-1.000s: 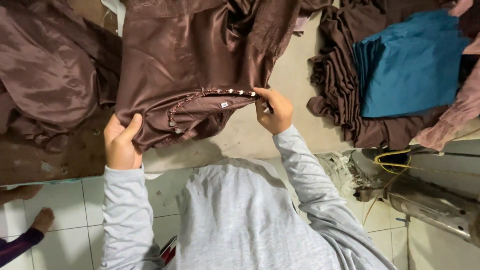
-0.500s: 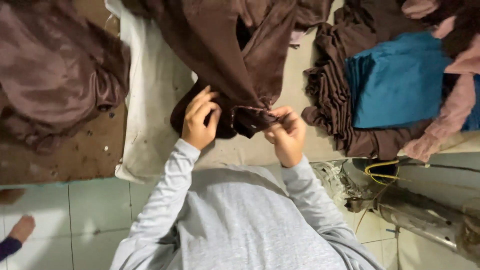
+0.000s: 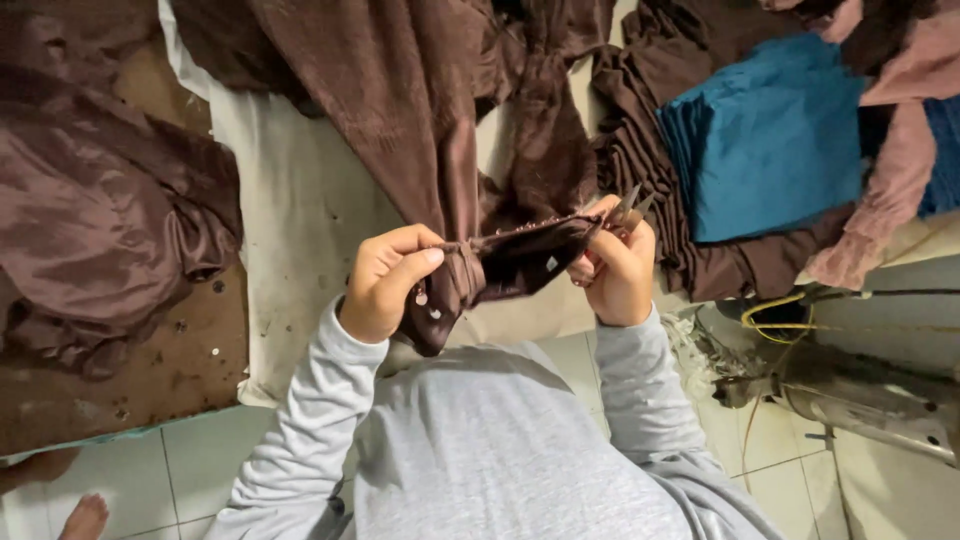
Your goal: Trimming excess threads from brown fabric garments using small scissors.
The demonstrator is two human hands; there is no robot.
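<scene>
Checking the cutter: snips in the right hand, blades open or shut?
Open: the snips in the right hand show two tips spread apart above the brown fabric.

Grey long-sleeved top (image 3: 500, 450), ribbed cuffs, bare hands.

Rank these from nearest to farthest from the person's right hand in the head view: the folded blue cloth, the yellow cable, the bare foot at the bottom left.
Measured from the right hand:
1. Yellow cable: just to its right, by the metal machine part.
2. Folded blue cloth: up and to the right, on the brown pile.
3. Bare foot: far bottom left, on the tiled floor.
</scene>
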